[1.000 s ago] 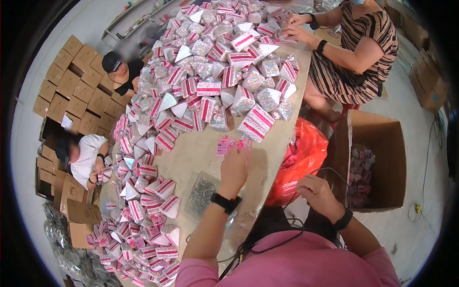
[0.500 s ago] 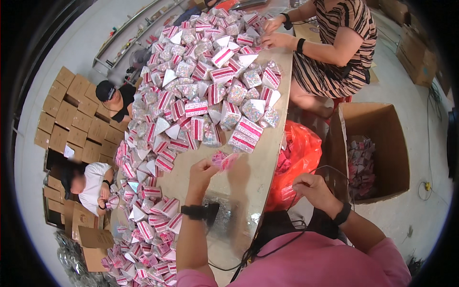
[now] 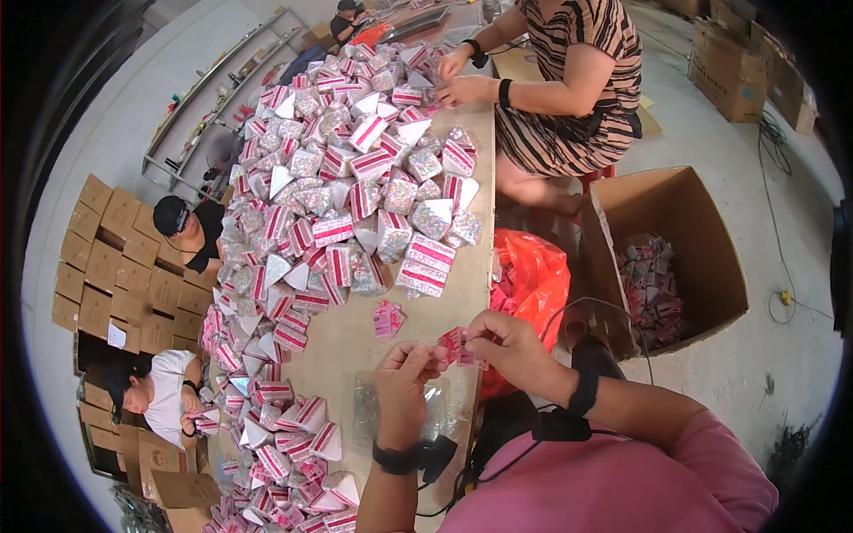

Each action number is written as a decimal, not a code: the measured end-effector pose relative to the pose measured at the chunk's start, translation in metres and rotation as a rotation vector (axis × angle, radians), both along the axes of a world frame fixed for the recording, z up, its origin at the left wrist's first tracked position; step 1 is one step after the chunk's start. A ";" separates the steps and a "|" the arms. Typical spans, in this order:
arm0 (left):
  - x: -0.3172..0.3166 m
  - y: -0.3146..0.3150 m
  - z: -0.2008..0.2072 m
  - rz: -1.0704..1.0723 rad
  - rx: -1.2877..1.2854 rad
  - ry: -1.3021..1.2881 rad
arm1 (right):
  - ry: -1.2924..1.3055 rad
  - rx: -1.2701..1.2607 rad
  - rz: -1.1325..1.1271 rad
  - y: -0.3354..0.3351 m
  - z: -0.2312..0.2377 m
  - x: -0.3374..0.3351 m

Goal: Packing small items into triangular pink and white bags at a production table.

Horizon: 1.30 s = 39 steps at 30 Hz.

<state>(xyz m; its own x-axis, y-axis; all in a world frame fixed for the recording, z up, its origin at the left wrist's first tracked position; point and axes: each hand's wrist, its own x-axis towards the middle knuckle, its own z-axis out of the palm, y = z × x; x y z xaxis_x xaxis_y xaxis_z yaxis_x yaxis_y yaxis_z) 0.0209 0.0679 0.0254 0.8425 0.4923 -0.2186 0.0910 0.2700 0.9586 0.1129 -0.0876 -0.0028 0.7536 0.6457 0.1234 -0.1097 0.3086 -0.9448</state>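
Note:
Over the table's right edge, my left hand (image 3: 409, 377) and my right hand (image 3: 514, 346) are close together. Both are closed in a pinch on a small pink printed packet (image 3: 457, 345), the left at one end and the right at the other. Beyond my left hand a few flat pink packets (image 3: 387, 319) lie on the table (image 3: 346, 346). Clear plastic bags (image 3: 369, 404) lie beside my left wrist. To the left and ahead is a big heap of wedge-shaped pieces with white and pink stripes (image 3: 426, 265), several with glittery sides.
A red plastic bag (image 3: 542, 271) of pink packets hangs at the table's right side. Beyond it stands an open cardboard box (image 3: 711, 266) with more packets inside. A person in striped clothes (image 3: 577, 80) works at the far right; others sit along the left. A cable (image 3: 591, 300) loops near my right arm.
My left hand has let pink packets down on the table and come nearer me. My right hand has moved left to meet it, both now on one packet. The view has shifted.

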 end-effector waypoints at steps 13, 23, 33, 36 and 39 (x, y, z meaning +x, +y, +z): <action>-0.002 -0.021 0.016 -0.131 0.112 0.005 | -0.173 0.078 -0.107 0.025 -0.022 -0.002; -0.024 -0.010 -0.004 -0.065 -0.206 -0.169 | 0.440 0.206 0.215 0.024 -0.002 -0.001; -0.022 -0.032 -0.023 -0.040 -0.462 -0.091 | 0.607 0.225 0.241 0.028 0.041 0.008; -0.016 -0.036 -0.033 -0.180 -0.634 -0.140 | 0.620 0.351 0.203 0.029 0.045 0.009; -0.019 -0.029 -0.049 -0.245 -0.618 -0.157 | 0.636 0.417 0.202 0.030 0.041 0.014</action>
<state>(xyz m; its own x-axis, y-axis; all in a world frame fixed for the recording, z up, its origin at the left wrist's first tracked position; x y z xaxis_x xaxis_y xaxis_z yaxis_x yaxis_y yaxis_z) 0.0019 0.0389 -0.0231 0.9584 0.1077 -0.2643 0.0913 0.7616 0.6415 0.1266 -0.0574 0.0382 0.6338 0.7729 -0.0302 -0.6822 0.5402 -0.4928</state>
